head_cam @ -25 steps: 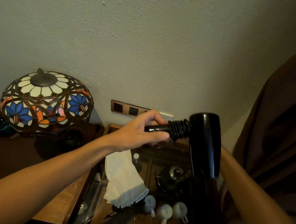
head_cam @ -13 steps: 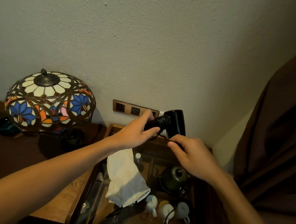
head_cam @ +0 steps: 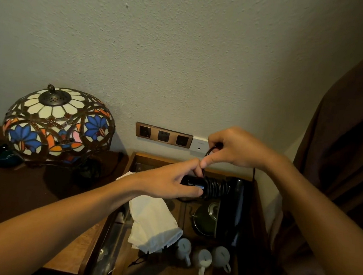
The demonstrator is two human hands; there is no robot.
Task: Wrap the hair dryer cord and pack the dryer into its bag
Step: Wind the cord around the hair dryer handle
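My left hand (head_cam: 172,180) grips the handle of the black hair dryer (head_cam: 230,208), which lies sideways over the wooden tray, barrel pointing down toward me. Several turns of black cord (head_cam: 215,187) are coiled round the handle next to my left fingers. My right hand (head_cam: 235,149) is above the handle, pinching a loop of that cord between thumb and fingers. A white cloth bag (head_cam: 154,223) hangs from under my left wrist, its open end toward me.
The wooden tray (head_cam: 134,161) holds a dark kettle (head_cam: 205,217) and three small white cups (head_cam: 202,257). A stained-glass lamp (head_cam: 57,123) stands at the left on the dark desk. Wall sockets (head_cam: 163,135) sit behind; a brown curtain (head_cam: 347,153) hangs on the right.
The dryer has dropped lower over the tray with its barrel turned toward me. My right hand has risen from below the handle to above it, carrying a loop of cord.
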